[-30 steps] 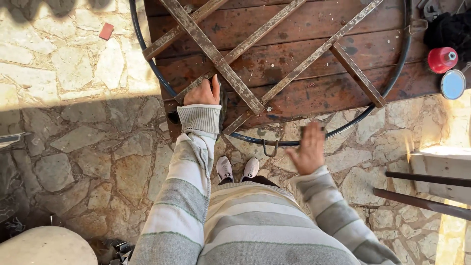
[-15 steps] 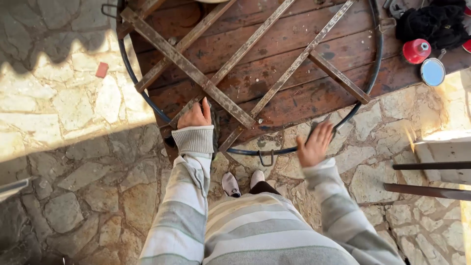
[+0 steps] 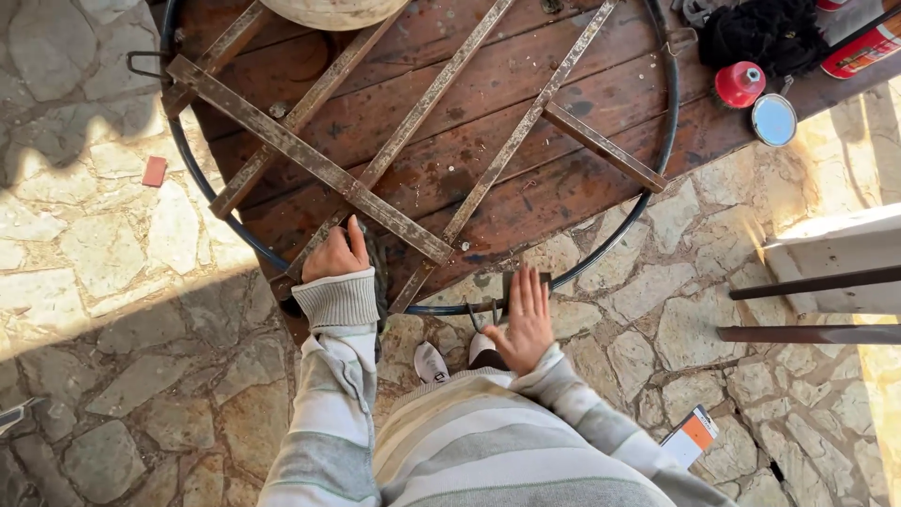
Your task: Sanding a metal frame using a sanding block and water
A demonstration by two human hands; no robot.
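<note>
A round metal frame [image 3: 657, 160] with rusty crossed slats [image 3: 310, 160] lies on a dark wooden tabletop [image 3: 526, 89] and overhangs its near edge. My left hand [image 3: 335, 253] rests on the frame where slats meet near the rim, fingers curled onto a slat. My right hand [image 3: 526, 319] is open and flat, fingers apart, at the frame's near rim beside a small metal bracket [image 3: 511, 282]. Both arms wear grey and white striped sleeves. My white shoes [image 3: 432, 361] show below on the stone floor.
A red spool [image 3: 739, 83], a round blue lid [image 3: 774, 119], a black cloth heap [image 3: 760, 33] and a red can [image 3: 859, 52] sit at the table's right end. White bench and metal bars [image 3: 817, 282] stand right. An orange-and-white packet [image 3: 690, 437] and small red block [image 3: 153, 171] lie on the paving.
The view has shifted so the frame sits further left and lower. My right hand moved left and up to the frame's near rim, fingers now spread flat. My left hand stayed on the slats.
</note>
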